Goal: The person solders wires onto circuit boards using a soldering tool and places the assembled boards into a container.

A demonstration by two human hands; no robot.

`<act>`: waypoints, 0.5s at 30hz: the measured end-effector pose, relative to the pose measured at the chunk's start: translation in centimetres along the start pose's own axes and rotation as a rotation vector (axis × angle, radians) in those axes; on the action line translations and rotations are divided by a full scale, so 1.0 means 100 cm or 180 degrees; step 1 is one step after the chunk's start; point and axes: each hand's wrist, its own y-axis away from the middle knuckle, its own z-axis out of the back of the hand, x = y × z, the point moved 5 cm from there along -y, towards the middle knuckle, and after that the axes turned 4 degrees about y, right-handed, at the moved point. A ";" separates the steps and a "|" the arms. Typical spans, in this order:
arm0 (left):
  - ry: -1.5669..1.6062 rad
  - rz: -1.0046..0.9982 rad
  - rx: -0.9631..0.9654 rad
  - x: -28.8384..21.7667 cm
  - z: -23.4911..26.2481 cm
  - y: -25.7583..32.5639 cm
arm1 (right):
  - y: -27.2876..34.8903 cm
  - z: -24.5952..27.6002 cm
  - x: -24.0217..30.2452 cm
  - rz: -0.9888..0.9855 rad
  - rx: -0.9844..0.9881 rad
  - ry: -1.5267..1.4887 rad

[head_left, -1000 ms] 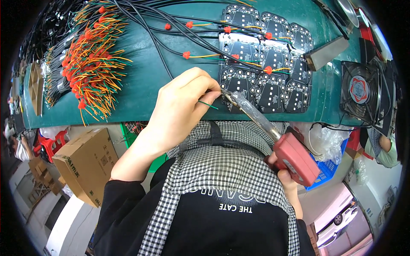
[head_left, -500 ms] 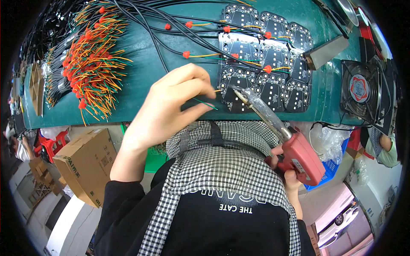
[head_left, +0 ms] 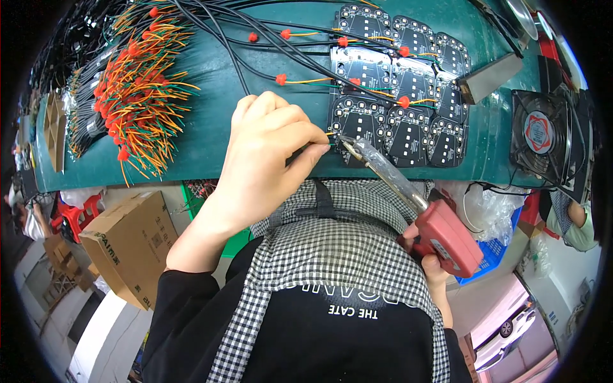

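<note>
Pinched between thumb and fingers of my left hand are the thin wires of a black cable. An orange wire end sticks out at the edge of a black circuit board, the near-left one of a joined panel. My right hand is wrapped round the handle of a red soldering gun. Its tip is at that board's left edge, close beside the wire ends. Whether tip and wire touch, I cannot tell. Other boards have orange and green wires with red knobs attached.
At the left of the green table lies a thick bundle of cables with red knobs and orange and green ends. A grey metal block and a small fan stand right of the boards. Below sits a cardboard box.
My left hand has moved right and its fingers have closed further, bringing the wire ends to the board's edge. The soldering gun's tip has shifted slightly left and down.
</note>
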 end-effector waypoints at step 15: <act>-0.0240 0.0026 -0.0098 -0.004 -0.007 0.000 | 0.010 0.015 -0.020 0.0142 0.0033 0.0409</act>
